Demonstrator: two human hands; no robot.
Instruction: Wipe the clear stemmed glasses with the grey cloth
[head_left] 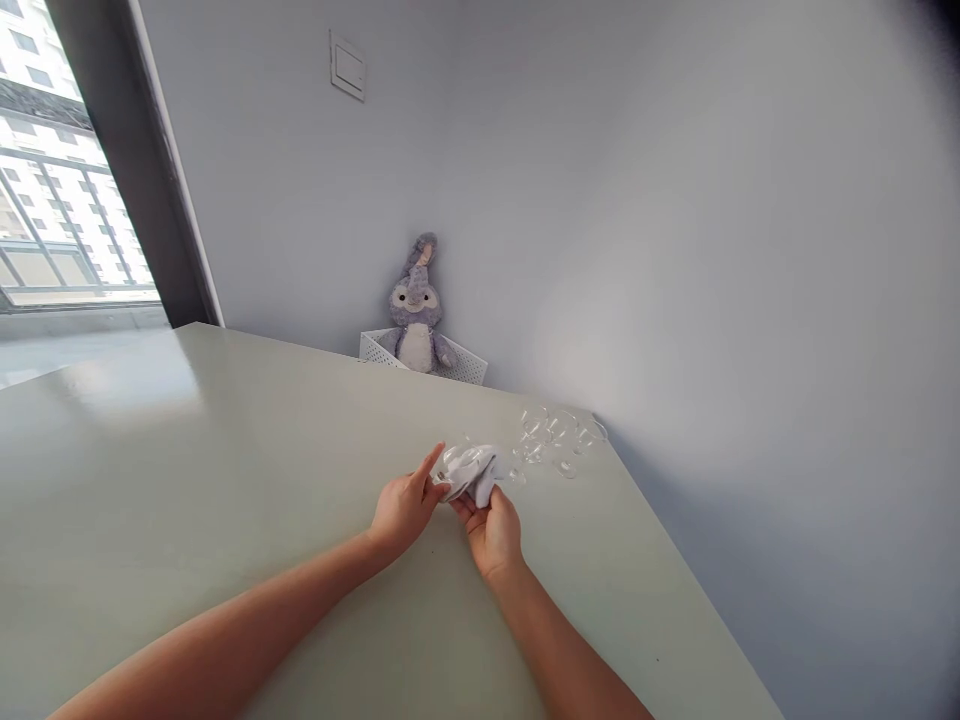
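Over the middle of the table, my left hand (pixel 405 512) grips a clear glass (pixel 457 462) between its thumb and fingers, the index finger reaching along it. A white cloth (pixel 486 488) is bunched against the glass, and my right hand (pixel 498 535) pinches it from below and to the right. The cloth covers part of the glass, so its full shape is hidden. Close by on the right stand several clear stemmed glasses (pixel 562 430), their outlines overlapping.
The pale table (pixel 285 470) has its right edge along a grey wall (pixel 712 250). A purple plush rabbit (pixel 415 320) sits in a white perforated basket (pixel 471 368) beyond the far edge. On the left is a window (pixel 60 190); a light switch (pixel 349 67) is on the wall.
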